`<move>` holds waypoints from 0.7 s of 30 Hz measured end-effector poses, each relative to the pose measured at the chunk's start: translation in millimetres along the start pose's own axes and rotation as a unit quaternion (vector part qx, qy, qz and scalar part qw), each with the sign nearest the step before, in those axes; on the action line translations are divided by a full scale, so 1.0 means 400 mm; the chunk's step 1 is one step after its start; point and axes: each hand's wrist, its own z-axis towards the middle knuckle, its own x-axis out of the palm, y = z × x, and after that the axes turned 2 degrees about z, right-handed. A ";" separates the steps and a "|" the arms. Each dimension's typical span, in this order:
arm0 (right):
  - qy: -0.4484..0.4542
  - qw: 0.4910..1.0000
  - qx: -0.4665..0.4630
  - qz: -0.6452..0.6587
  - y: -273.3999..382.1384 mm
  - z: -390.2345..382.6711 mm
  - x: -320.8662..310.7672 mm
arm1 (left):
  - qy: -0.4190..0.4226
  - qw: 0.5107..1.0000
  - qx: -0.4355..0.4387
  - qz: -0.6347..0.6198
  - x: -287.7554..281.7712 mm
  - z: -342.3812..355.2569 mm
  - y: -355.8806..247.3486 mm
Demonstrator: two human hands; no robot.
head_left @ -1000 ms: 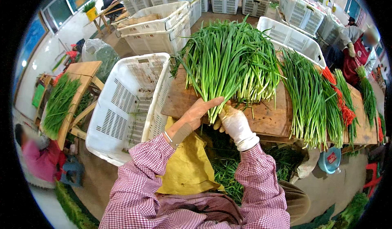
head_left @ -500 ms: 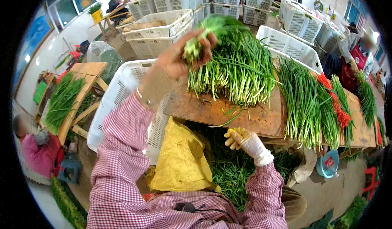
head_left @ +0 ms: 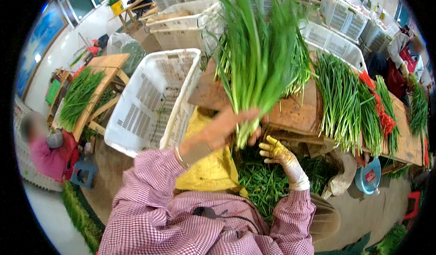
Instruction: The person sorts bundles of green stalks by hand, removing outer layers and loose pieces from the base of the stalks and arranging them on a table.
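Note:
Upright in front of me, my left hand [head_left: 217, 131] grips a bunch of green chives [head_left: 254, 64] around its pale cut ends, the long leaves fanning upward. The bunch partly blurs and covers a pile of chives [head_left: 299, 80] on the wooden table [head_left: 302, 112]. My right hand [head_left: 280, 153], in a pale glove with yellow-stained fingers, is just right of the bunch's base. Its fingers are curved and apart, holding nothing. Below the right hand, loose green leaves [head_left: 263, 182] lie on the floor beside a yellow sack [head_left: 209, 171].
At left stands a white plastic crate [head_left: 136, 105]. More chives [head_left: 340, 100] and red ties [head_left: 379, 112] lie along the table's right. A blue basin [head_left: 367, 178] is below. Stacked crates [head_left: 345, 16] fill the back. Other people sit at left [head_left: 50, 155] and right [head_left: 402, 50].
My left hand has come down and right from above the table's left side, swinging the chives upright. My right hand has turned upward and spread its fingers. The view has shifted slightly.

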 end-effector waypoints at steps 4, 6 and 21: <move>-0.050 0.999 0.011 -0.006 -0.094 0.007 -0.022 | 0.025 0.992 -0.116 -0.045 -0.061 -0.018 0.300; -0.054 0.998 0.028 0.022 -0.125 0.019 -0.031 | 0.025 0.995 -0.093 -0.036 -0.066 -0.018 0.364; -0.005 0.941 0.089 0.326 -0.108 0.121 0.100 | 0.153 0.978 -0.132 0.048 -0.100 -0.042 0.352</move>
